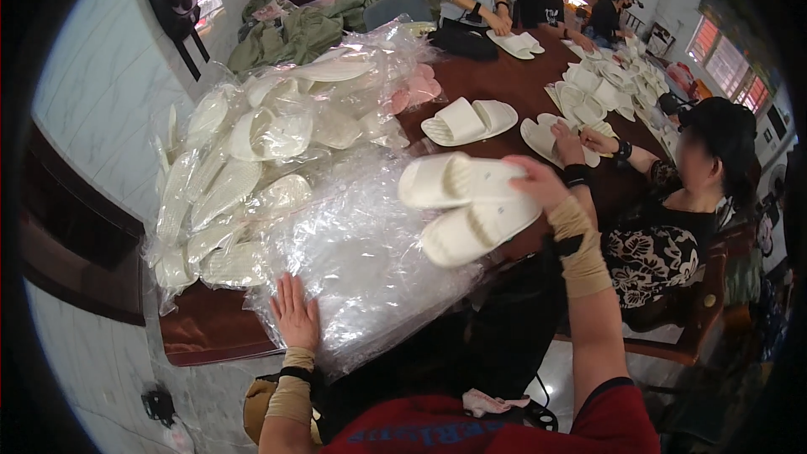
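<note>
My right hand grips a pair of cream slippers by one end, holding them side by side above the table. Flat on the near edge of a stack of clear plastic bags lies my left hand, its fingers stretched out and nothing held. To the left and beyond the stack, a heap of cream slippers in clear bags is piled up. A single loose cream slipper pair rests on the table just past the held pair.
Around the brown table, a co-worker at right handles another slipper. More people work at the far end beside many loose slippers. Pink bagged slippers lie behind the heap, and green sacks sit farther back.
</note>
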The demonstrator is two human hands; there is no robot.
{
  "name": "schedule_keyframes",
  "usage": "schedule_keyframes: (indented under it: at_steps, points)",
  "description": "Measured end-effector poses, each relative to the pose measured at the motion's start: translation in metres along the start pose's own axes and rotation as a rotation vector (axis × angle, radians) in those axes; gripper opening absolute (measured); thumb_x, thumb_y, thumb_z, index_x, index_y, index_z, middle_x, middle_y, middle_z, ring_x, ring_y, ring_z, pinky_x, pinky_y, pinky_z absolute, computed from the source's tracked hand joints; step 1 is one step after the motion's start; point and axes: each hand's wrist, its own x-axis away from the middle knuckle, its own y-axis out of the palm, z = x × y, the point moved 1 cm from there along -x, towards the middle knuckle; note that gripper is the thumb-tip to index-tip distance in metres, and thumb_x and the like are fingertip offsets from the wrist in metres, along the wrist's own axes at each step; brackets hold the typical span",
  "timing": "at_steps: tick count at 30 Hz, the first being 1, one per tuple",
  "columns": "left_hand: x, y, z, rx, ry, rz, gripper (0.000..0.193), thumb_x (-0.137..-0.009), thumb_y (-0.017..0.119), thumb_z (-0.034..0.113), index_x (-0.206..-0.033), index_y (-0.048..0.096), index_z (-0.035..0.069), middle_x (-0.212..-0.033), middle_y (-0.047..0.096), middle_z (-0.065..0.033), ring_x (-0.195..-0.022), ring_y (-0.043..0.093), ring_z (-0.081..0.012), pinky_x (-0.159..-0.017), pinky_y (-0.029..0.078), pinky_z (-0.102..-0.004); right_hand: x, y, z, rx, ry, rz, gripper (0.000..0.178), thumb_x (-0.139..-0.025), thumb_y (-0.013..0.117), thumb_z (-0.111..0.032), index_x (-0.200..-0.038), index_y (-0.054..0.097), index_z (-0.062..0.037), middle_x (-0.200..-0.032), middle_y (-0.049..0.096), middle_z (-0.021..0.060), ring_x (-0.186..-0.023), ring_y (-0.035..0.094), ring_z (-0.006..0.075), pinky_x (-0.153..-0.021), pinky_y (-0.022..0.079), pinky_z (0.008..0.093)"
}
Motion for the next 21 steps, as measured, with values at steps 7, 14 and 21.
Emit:
schedule_keyframes:
  at_steps: [7,14,21]
  points:
    - [0.003,-0.008,-0.002,-0.014,-0.042,-0.022,0.062,-0.093,0.050,0.025,-0.150,0.031,0.009,-0.158,0.026,-0.0121,-0.147,0.018,-0.0304,-0.118,0.010,-0.0527,-0.054,-0.059,0.021,-0.295,-0.150,0.559,0.042,-0.088,0.066,-0.006,-0.128,0.055,-0.0019,-0.117,0.059,0.0072,-0.102,0.058,0.0149,-0.087,0.048,0.0281]
    - [0.001,-0.009,0.003,0.006,-0.034,-0.059,0.063,-0.092,0.051,0.027,-0.149,0.032,0.009,-0.158,0.026,-0.0111,-0.147,0.020,-0.0302,-0.118,0.010,-0.0520,-0.149,0.037,-0.016,0.503,-0.553,0.621,0.025,-0.080,0.072,-0.015,-0.101,0.067,-0.0028,-0.109,0.064,0.0117,-0.108,0.056,0.0312,-0.098,0.041,0.0408]
    - [-0.006,-0.005,0.006,0.009,-0.006,-0.033,0.061,-0.093,0.052,0.029,-0.148,0.034,0.008,-0.157,0.027,-0.0111,-0.146,0.021,-0.0300,-0.118,0.012,-0.0521,-0.236,0.176,-0.089,0.173,-0.201,0.167,0.029,-0.088,0.065,-0.029,-0.094,0.065,0.0000,-0.097,0.069,0.0115,-0.084,0.066,0.0215,-0.074,0.049,0.0347]
